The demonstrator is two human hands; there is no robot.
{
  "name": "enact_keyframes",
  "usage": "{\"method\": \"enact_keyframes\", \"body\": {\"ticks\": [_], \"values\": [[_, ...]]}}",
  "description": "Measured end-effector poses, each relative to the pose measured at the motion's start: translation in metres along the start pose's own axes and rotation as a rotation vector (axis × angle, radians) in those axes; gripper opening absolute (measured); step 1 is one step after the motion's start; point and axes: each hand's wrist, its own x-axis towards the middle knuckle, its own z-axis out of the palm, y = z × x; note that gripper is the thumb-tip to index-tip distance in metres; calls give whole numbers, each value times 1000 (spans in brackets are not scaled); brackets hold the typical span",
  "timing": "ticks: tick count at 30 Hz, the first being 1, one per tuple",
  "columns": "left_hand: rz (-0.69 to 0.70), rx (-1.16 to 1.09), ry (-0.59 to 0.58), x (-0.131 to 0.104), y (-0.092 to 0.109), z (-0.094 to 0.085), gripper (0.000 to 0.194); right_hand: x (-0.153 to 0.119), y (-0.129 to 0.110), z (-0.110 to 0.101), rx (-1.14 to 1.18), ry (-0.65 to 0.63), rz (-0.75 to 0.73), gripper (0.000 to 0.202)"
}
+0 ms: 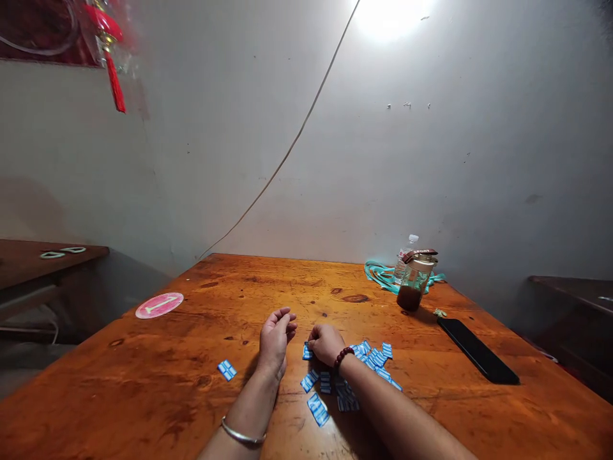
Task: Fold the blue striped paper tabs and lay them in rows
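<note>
Many small blue-and-white striped pieces (377,358) lie loosely heaped on the wooden table, around and partly under my right forearm. My right hand (326,344), with a dark red bead bracelet at the wrist, has its fingers pinched on one blue-and-white piece (307,351) at the left of the heap. To its left, my left hand (278,338) is held above the table with its fingers apart and nothing in it. A silver bangle circles that forearm. A separate blue-and-white piece (227,370) lies flat, left of my left forearm.
A black phone (477,350) lies at the right of the table (268,281). Behind it stand a cup of dark liquid (412,287) and a clear bottle (402,262), beside a teal strap (380,276). A round pink sticker (159,305) is at the left.
</note>
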Motion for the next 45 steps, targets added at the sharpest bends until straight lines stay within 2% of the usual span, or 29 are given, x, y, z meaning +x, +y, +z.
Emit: {"method": "enact_keyframes", "body": {"ticks": [11,19,25,30,45], "values": [[-19,27,-28,-1,-6,2,21,6,0,-4,-247,-114,18,12],[-21,51,-54,3,-11,-1,23,4,5,3,-310,-75,-8,17],[-24,66,-61,2,-11,1,24,3,6,0,-310,-37,-71,22],[-27,79,-66,2,-11,1,23,0,5,0,-319,-35,-100,15],[-24,120,-90,5,-15,-1,21,-8,2,4,-242,42,-119,16]]}}
